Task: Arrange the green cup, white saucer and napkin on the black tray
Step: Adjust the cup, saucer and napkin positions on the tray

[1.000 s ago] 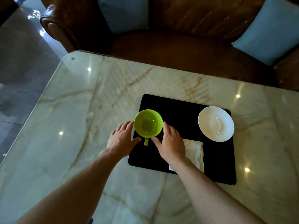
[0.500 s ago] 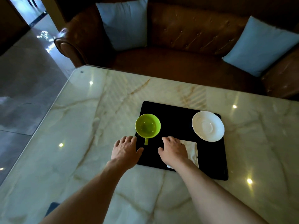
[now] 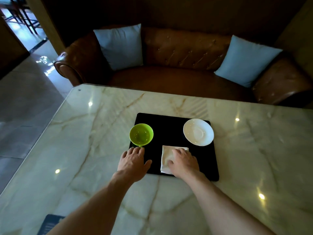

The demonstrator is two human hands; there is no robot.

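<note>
desk (image 3: 101,150): pale marble top with tan veins and bright light spots; it carries the black tray.
black tray (image 3: 169,129): lies flat on the desk, near the person's edge, a little right of centre.
green cup (image 3: 141,135): stands upright and empty at the tray's far-left corner, its handle pointing toward the person and mostly hidden by fingertips.
white saucer (image 3: 198,132): sits at the tray's far-right corner, empty, its right rim reaching over the tray's edge.
napkin (image 3: 166,156): folded white square on the tray's near middle, between cup and saucer but closer to the person.
left hand (image 3: 133,162): palm down over the tray's near-left corner, fingers spread flat, fingertips just below the cup; the grip holds nothing.
right hand (image 3: 183,161): rests palm down on the napkin's right half, fingers loosely spread and pressing the cloth; the grip pinches nothing.
sofa (image 3: 177,65): brown leather, beyond the desk.
cushions (image 3: 121,45): two pale blue ones, one at each end of the sofa.
</note>
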